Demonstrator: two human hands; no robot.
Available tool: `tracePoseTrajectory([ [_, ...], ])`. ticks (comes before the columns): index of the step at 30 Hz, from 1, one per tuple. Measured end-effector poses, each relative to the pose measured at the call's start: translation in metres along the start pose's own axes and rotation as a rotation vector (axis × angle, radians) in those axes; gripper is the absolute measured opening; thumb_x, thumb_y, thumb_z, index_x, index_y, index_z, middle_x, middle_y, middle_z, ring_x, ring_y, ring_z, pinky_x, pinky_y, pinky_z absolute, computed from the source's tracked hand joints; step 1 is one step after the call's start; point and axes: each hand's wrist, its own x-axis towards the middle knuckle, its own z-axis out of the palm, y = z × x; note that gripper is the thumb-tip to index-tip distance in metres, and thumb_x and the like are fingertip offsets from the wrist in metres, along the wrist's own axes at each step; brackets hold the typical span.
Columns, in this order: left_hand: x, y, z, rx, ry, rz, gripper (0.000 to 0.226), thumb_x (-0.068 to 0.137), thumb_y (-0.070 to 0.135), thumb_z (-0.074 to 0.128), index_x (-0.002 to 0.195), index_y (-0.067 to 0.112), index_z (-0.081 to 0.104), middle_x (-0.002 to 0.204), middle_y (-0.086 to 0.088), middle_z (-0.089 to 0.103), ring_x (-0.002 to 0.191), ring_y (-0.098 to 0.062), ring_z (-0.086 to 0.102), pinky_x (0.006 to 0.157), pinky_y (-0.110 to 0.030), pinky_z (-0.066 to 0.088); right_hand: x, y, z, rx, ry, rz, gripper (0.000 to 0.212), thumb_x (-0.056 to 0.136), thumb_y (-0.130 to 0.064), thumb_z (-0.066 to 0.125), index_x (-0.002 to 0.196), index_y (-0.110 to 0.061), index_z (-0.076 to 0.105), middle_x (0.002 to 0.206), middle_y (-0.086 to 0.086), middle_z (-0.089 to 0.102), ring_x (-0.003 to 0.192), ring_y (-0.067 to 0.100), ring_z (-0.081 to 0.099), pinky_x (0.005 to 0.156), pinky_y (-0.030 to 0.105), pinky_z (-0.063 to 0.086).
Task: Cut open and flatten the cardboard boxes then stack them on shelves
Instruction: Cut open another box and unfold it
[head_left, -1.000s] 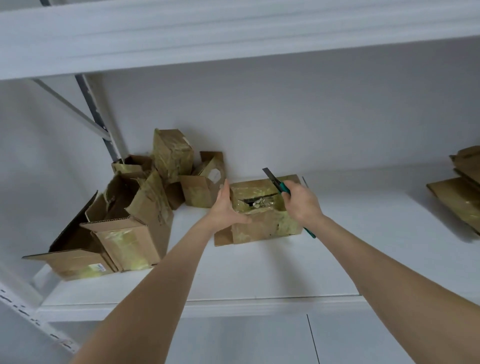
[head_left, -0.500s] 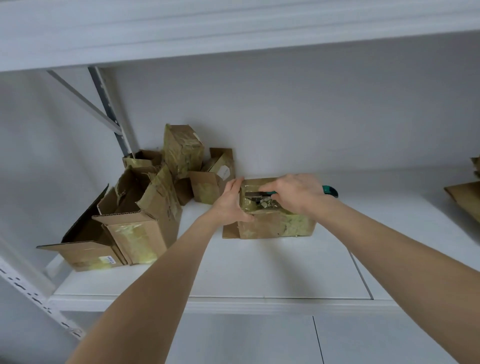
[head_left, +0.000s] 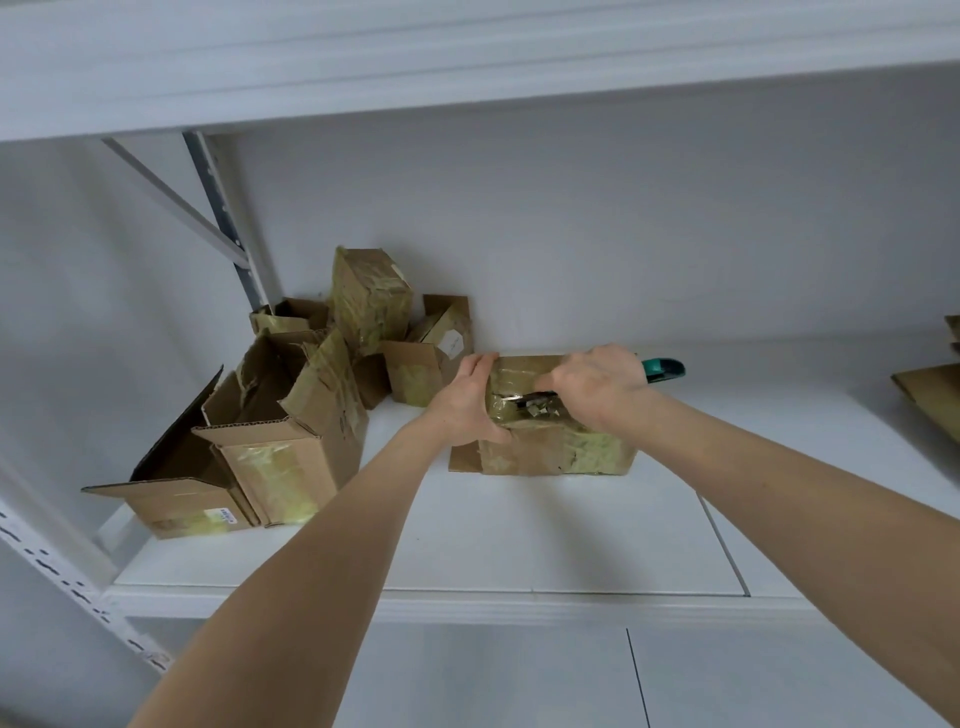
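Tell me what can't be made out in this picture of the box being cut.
Head view:
Cutter: the right hand covers most of it; only the teal end and a sliver of blade show.
Taped box contents: hidden by its tape, the right hand and the left hand gripping it.
Flat cardboard at right: cut off by the frame edge; count unknown.
White label on a rear box: too small to read.

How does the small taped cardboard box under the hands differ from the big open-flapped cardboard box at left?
The small taped box is closed; the big open-flapped box has flaps raised. The small box is lower than the big box. The left hand holds the small box, the right hand cuts it with a teal knife; the big box is untouched. Both: taped brown cardboard.
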Motion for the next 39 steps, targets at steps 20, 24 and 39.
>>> tracePoseTrajectory([
  [20,0.005,0.004,-0.004,0.106,-0.028,-0.018,0.119,0.066,0.028,0.087,0.154,0.014,0.008,0.158,-0.006,0.009,0.140,-0.025,0.032,0.109,-0.037,0.036,-0.046,0.053,0.029,0.128,-0.026,0.316,0.040,0.095,0.000,0.043,0.124,-0.024,0.054,0.111,0.003,0.060,0.107,0.023,0.061,0.072,0.029,0.040],
  [24,0.003,0.004,-0.004,0.114,-0.046,-0.040,0.119,0.068,0.030,0.086,0.154,0.014,0.007,0.158,-0.004,0.008,0.140,-0.025,0.032,0.108,-0.037,0.038,-0.047,0.062,0.041,0.201,-0.030,0.313,0.063,0.093,0.002,0.040,0.134,-0.045,0.046,0.094,-0.001,0.045,0.097,0.023,0.060,0.068,0.029,0.039],
  [39,0.036,0.085,0.021,0.558,-0.098,0.103,0.114,0.070,0.046,0.077,0.154,0.012,0.009,0.156,-0.006,0.020,0.145,-0.025,0.019,0.115,-0.055,0.021,-0.040,0.079,0.052,0.189,0.084,0.284,0.056,0.094,-0.001,0.043,0.133,-0.040,0.047,0.111,-0.002,0.060,0.101,0.024,0.060,0.068,0.030,0.036],
])
